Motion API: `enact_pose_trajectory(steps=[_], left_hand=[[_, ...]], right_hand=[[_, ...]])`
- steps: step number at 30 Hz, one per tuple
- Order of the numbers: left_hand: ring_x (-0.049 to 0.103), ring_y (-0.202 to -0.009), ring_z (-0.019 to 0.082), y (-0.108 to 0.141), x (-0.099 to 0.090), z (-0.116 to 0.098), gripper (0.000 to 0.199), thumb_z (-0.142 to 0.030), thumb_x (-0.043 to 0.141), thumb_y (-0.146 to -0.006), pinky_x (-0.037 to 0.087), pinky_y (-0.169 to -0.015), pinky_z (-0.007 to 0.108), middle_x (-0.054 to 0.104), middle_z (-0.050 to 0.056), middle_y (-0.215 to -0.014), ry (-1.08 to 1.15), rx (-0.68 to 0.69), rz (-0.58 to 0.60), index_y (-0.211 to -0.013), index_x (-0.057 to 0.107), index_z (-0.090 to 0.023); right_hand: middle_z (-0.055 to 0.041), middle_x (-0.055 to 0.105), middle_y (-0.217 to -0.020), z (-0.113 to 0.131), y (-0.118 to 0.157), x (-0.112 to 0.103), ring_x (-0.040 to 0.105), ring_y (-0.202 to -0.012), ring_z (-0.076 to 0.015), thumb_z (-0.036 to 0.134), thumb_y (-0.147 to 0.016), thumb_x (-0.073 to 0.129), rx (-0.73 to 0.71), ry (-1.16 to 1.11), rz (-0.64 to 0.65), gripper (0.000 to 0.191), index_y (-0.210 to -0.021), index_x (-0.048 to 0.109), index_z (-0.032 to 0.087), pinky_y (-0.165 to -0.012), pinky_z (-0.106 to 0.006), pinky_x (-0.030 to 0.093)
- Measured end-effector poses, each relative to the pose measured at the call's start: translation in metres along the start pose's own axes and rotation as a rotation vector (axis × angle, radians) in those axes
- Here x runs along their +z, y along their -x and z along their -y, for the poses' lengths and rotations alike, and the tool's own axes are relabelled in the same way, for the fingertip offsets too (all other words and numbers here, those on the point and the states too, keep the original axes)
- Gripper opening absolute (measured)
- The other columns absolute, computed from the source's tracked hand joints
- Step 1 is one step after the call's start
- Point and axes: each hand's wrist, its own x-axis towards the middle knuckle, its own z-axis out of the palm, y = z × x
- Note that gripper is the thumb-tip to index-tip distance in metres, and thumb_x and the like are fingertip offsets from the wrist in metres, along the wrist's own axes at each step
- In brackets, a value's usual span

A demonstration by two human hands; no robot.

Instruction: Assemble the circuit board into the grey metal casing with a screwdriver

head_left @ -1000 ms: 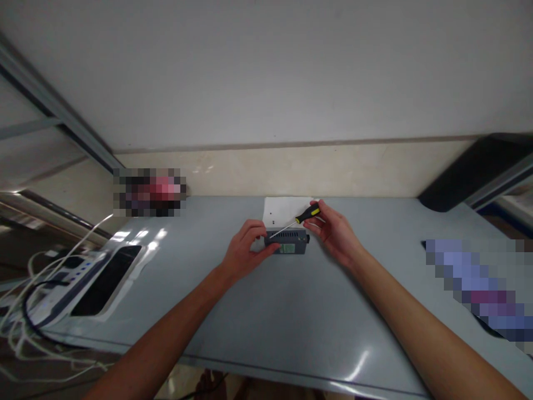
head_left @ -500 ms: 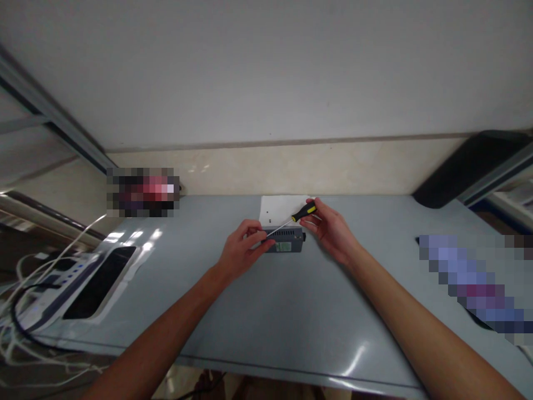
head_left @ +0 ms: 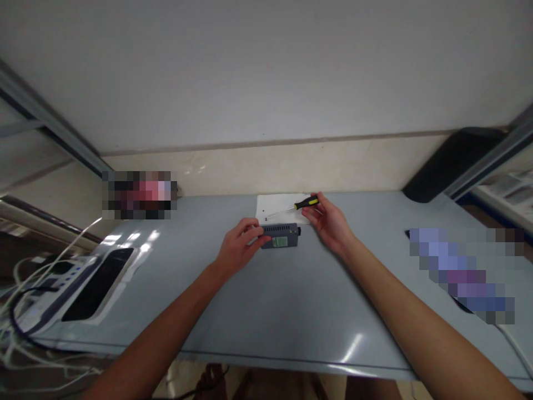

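Note:
A dark grey box point(head_left: 287, 235) with vent slots and a green-and-white label stands on the grey table. My left hand point(head_left: 240, 244) grips its left end between thumb and fingers. Above and to the right, my right hand point(head_left: 331, 222) is closed on the black-and-yellow handle of a screwdriver point(head_left: 306, 202). The screwdriver's shaft points left over a white sheet point(head_left: 272, 203), and its tip is close to small dark bits on the sheet. Whether the tip touches them cannot be made out.
At the left lie a black phone-like slab point(head_left: 100, 283) and a white power strip point(head_left: 62, 297) with tangled cables. A black cylinder point(head_left: 452, 164) leans at the back right. Blurred-out items are at both sides.
The screwdriver's tip has left the box's left end beside my left fingers and moved up over the white sheet. My left hand still holds the box.

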Motion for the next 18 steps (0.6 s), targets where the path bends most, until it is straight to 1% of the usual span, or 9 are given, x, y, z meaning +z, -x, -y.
enact_pose_trajectory(steps=[4, 9, 13, 18], left_hand=[[0.062, -0.076, 0.010, 0.0010, -0.0003, -0.0004, 0.011, -0.031, 0.073, -0.105, 0.058, -0.069, 0.022, 0.066, 0.006, -0.110, 0.020, -0.010, 0.007, -0.107, 0.067, -0.021], [0.061, -0.073, 0.009, 0.0003, -0.0002, -0.0012, 0.010, -0.029, 0.074, -0.104, 0.057, -0.069, 0.022, 0.067, 0.006, -0.110, 0.026, 0.010, -0.010, -0.107, 0.068, -0.021], [0.061, -0.072, 0.009, -0.0004, -0.0004, -0.0012, 0.009, -0.028, 0.074, -0.104, 0.056, -0.069, 0.022, 0.067, 0.006, -0.111, 0.030, 0.019, -0.022, -0.106, 0.068, -0.021], [0.060, -0.074, 0.010, -0.0009, -0.0009, -0.0024, 0.007, -0.025, 0.072, -0.104, 0.057, -0.067, 0.022, 0.065, 0.007, -0.110, 0.023, 0.011, 0.000, -0.106, 0.066, -0.021]], right_hand=[[-0.0028, 0.080, -0.100, 0.0016, -0.0023, -0.0043, 0.078, -0.078, -0.0136, 0.045, -0.089, 0.086, -0.032, 0.010, -0.024, 0.027, -0.104, 0.077, 0.025, -0.078, -0.024, 0.070], [-0.0040, 0.081, -0.102, 0.0012, -0.0032, -0.0050, 0.078, -0.077, -0.0135, 0.048, -0.086, 0.088, -0.041, 0.058, -0.038, 0.032, -0.104, 0.078, 0.023, -0.076, -0.024, 0.069], [-0.0028, 0.081, -0.103, 0.0007, -0.0024, -0.0030, 0.076, -0.076, -0.0121, 0.052, -0.080, 0.092, -0.116, 0.120, -0.055, 0.038, -0.101, 0.079, 0.023, -0.074, -0.023, 0.068], [-0.0020, 0.080, -0.104, 0.0001, -0.0007, -0.0008, 0.076, -0.080, -0.0129, 0.058, -0.075, 0.094, -0.183, 0.178, -0.047, 0.045, -0.100, 0.080, 0.024, -0.079, -0.025, 0.068]])
